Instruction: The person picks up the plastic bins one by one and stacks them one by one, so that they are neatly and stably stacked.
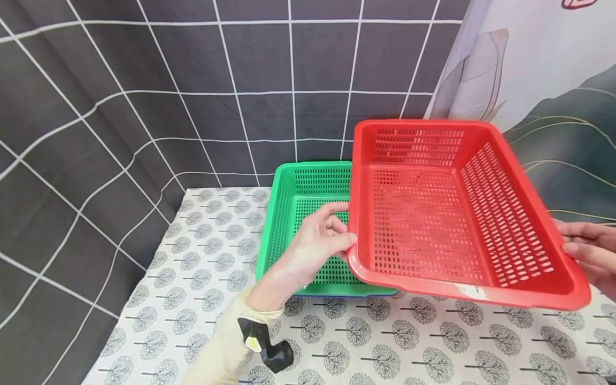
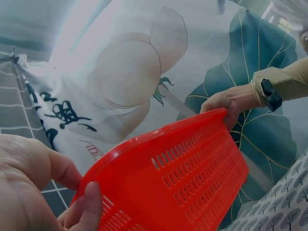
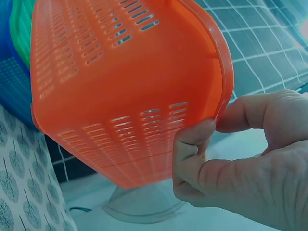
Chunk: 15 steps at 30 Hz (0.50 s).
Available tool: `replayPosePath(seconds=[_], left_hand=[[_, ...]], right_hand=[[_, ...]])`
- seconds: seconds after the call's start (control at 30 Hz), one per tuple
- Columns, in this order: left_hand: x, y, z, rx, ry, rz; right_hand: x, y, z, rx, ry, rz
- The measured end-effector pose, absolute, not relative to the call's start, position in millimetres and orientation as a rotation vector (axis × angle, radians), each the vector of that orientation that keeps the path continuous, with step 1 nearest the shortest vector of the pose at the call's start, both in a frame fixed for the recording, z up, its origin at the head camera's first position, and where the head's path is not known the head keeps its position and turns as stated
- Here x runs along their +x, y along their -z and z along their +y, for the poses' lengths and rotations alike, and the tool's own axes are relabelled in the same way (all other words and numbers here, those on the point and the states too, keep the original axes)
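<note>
A red slotted plastic basket (image 1: 423,214) hangs tilted in the air, its open top turned toward the head camera. My left hand (image 1: 320,235) pinches its left rim between thumb and fingers. On the opposite side my right hand (image 1: 592,251) grips the right rim; in the right wrist view that hand (image 3: 236,159) has thumb and curled fingers on the rim. Behind and to the left stands a green basket (image 1: 284,214) on the table, partly covered by the red one. A blue basket (image 3: 21,86) shows around the green one in the right wrist view.
The table wears a white cloth (image 1: 202,299) printed with grey trees. Dark curtain with a white grid (image 1: 260,64) hangs behind and at the left. A patterned light curtain (image 1: 544,69) hangs at the right.
</note>
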State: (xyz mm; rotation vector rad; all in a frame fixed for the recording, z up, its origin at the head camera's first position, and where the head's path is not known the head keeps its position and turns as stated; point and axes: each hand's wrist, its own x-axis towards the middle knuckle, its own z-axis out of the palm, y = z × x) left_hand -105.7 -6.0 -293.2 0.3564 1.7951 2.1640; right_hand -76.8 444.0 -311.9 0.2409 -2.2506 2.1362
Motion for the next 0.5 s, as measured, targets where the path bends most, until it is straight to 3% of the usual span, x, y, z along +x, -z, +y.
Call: replayPosePath(seconds=[0.5], left_hand=[[-110.7,295.5,-37.1,0.368,-2.133,1.849]], right_hand=[[-77.4,302.0,406.1,0.538,-2.552,-1.967]])
